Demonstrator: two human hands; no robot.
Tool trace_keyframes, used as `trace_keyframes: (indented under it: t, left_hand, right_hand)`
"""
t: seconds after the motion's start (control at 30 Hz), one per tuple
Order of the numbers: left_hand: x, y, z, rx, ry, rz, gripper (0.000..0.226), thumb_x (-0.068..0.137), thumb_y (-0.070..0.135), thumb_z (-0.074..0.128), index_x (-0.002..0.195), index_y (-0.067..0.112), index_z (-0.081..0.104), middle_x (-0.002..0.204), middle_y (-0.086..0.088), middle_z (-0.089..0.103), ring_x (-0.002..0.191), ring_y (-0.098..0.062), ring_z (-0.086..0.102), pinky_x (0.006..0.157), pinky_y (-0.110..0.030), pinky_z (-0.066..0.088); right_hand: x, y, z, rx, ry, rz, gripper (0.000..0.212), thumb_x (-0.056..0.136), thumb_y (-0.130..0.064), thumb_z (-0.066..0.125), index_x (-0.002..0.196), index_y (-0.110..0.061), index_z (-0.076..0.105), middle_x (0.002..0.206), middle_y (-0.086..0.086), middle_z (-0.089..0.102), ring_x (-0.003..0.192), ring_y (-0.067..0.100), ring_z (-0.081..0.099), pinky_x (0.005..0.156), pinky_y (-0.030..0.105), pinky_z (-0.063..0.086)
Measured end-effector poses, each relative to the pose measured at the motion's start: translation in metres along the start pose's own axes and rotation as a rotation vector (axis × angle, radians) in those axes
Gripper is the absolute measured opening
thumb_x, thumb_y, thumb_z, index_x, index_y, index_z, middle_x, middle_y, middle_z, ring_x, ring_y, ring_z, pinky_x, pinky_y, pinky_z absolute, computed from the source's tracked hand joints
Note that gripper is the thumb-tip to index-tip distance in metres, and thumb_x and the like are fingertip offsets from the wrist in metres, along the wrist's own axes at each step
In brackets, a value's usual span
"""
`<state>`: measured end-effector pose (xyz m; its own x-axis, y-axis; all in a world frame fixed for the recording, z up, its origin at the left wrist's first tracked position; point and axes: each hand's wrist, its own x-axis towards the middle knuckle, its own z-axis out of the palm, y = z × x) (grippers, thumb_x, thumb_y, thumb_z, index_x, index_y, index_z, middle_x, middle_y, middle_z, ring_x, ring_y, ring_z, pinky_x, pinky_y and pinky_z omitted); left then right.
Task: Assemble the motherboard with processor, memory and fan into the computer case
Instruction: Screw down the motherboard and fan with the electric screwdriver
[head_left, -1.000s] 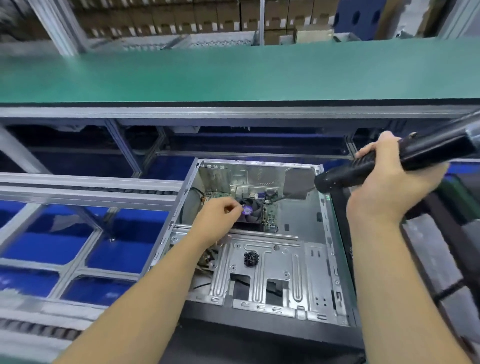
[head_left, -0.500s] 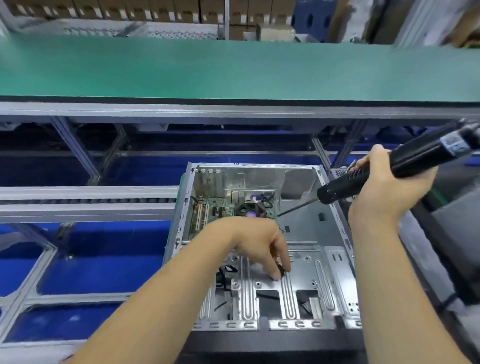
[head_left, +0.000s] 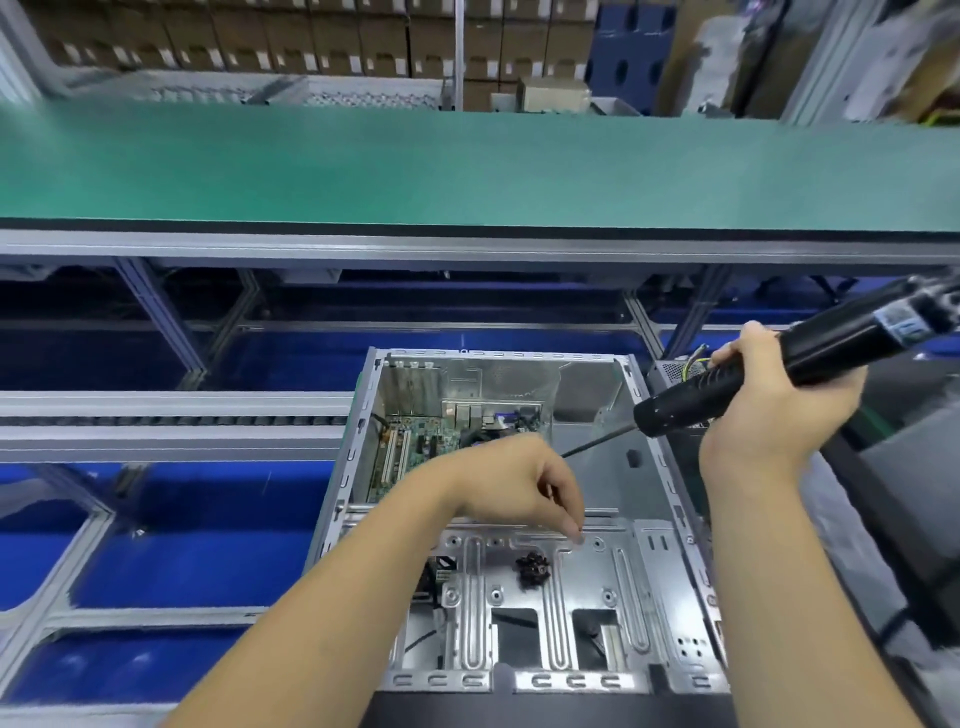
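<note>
The computer case (head_left: 631, 395) lies open on its side, and the green motherboard (head_left: 415, 452) is already inside it, down at the far end by the back wall. Something dark that may be the fan sits on the board, but the left hand (head_left: 519, 486) hides most of it, so I cannot be sure, and I cannot see the memory sticks or the processor at all. So the big part looks done: the board is in the case. What seems left is screwing it down tight. A little pile of dark screws (head_left: 532, 567) rests on the shiny metal plate (head_left: 592, 587) at the near end of the case. The left hand hangs just above that plate, a bit beyond the pile, with its fingers curled and the tips pinched close together; it may have a screw between them, but that is too small to tell. The right hand (head_left: 769, 400) is wrapped tight around a black electric screwdriver (head_left: 800, 364), up over the right edge of the case. Its thin bit (head_left: 597, 440) points down and in toward the board but does not touch anything yet.
</note>
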<state>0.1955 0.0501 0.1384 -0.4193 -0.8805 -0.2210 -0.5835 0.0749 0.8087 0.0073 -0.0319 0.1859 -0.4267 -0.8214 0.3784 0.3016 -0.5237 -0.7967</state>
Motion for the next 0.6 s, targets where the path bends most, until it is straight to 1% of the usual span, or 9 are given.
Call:
trace_keyframes:
  t: [0.07, 0.13, 0.2, 0.27, 0.33, 0.4, 0.47, 0.53, 0.6]
  left_hand:
    - [0.005, -0.008, -0.009, -0.046, 0.234, -0.061, 0.008, 0.085, 0.023, 0.075, 0.081, 0.030, 0.077, 0.079, 0.016, 0.073, 0.074, -0.004, 0.068, 0.073, -0.024, 0.057]
    - [0.011, -0.021, -0.017, -0.163, 0.501, -0.173, 0.013, 0.086, 0.019, 0.073, 0.077, 0.029, 0.077, 0.075, 0.013, 0.073, 0.069, -0.007, 0.067, 0.065, -0.022, 0.056]
    - [0.021, -0.033, -0.021, -0.186, 0.674, -0.277, 0.017, 0.085, 0.013, 0.071, 0.072, 0.024, 0.077, 0.072, 0.012, 0.073, 0.070, -0.012, 0.068, 0.062, -0.022, 0.055]
    - [0.034, -0.041, -0.022, -0.172, 0.723, -0.348, 0.017, 0.083, 0.009, 0.069, 0.071, 0.019, 0.077, 0.070, 0.013, 0.072, 0.069, -0.011, 0.067, 0.064, -0.023, 0.055]
    - [0.049, -0.048, -0.022, -0.199, 0.722, -0.395, 0.015, 0.082, 0.006, 0.068, 0.073, 0.014, 0.077, 0.073, 0.011, 0.072, 0.068, -0.011, 0.065, 0.064, -0.025, 0.056]
    - [0.065, -0.054, -0.024, -0.166, 0.685, -0.421, 0.011, 0.082, 0.007, 0.072, 0.074, 0.014, 0.077, 0.075, 0.006, 0.073, 0.068, -0.012, 0.066, 0.060, -0.021, 0.055]
    - [0.080, -0.059, -0.026, -0.074, 0.640, -0.414, 0.007, 0.082, 0.013, 0.077, 0.077, 0.017, 0.076, 0.072, 0.006, 0.072, 0.063, -0.006, 0.064, 0.056, -0.016, 0.050]
    - [0.092, -0.065, -0.028, -0.015, 0.628, -0.396, 0.006, 0.082, 0.016, 0.079, 0.080, 0.018, 0.075, 0.074, 0.007, 0.072, 0.065, -0.002, 0.064, 0.059, -0.014, 0.050]
    - [0.099, -0.074, -0.024, -0.024, 0.644, -0.388, 0.010, 0.082, 0.014, 0.079, 0.079, 0.020, 0.072, 0.074, 0.009, 0.070, 0.066, 0.001, 0.063, 0.061, -0.014, 0.050]
  right_hand:
    - [0.007, 0.000, -0.001, 0.023, 0.012, 0.021, 0.030, 0.081, -0.015, 0.072, 0.099, -0.019, 0.049, 0.076, -0.002, 0.063, 0.063, 0.027, 0.061, 0.071, 0.041, 0.059]
    - [0.014, 0.000, 0.000, 0.044, 0.011, 0.048, 0.032, 0.082, -0.020, 0.074, 0.103, -0.022, 0.049, 0.076, 0.002, 0.065, 0.060, 0.028, 0.064, 0.070, 0.043, 0.060]
    - [0.020, 0.003, 0.002, 0.034, -0.014, 0.048, 0.034, 0.083, -0.021, 0.075, 0.105, -0.023, 0.049, 0.070, -0.001, 0.065, 0.053, 0.025, 0.063, 0.065, 0.041, 0.059]
    - [0.027, 0.006, 0.004, 0.038, -0.070, 0.028, 0.033, 0.083, -0.018, 0.075, 0.102, -0.022, 0.048, 0.066, -0.005, 0.062, 0.050, 0.023, 0.059, 0.064, 0.041, 0.057]
    - [0.032, 0.008, 0.008, 0.039, -0.164, 0.015, 0.033, 0.084, -0.017, 0.076, 0.100, -0.023, 0.047, 0.069, -0.008, 0.062, 0.055, 0.021, 0.059, 0.069, 0.045, 0.057]
    - [0.036, 0.011, 0.015, 0.050, -0.244, 0.024, 0.032, 0.084, -0.019, 0.076, 0.100, -0.025, 0.048, 0.073, -0.010, 0.064, 0.062, 0.020, 0.061, 0.075, 0.047, 0.056]
    - [0.041, 0.013, 0.021, 0.063, -0.271, 0.037, 0.031, 0.084, -0.020, 0.075, 0.099, -0.024, 0.048, 0.073, -0.011, 0.065, 0.063, 0.019, 0.061, 0.074, 0.044, 0.055]
    - [0.045, 0.016, 0.028, 0.059, -0.278, 0.041, 0.030, 0.085, -0.020, 0.075, 0.099, -0.025, 0.049, 0.072, -0.010, 0.065, 0.062, 0.018, 0.060, 0.072, 0.041, 0.054]
    - [0.047, 0.019, 0.032, 0.050, -0.298, 0.038, 0.026, 0.086, -0.018, 0.074, 0.096, -0.031, 0.053, 0.071, -0.009, 0.066, 0.062, 0.017, 0.060, 0.072, 0.041, 0.054]
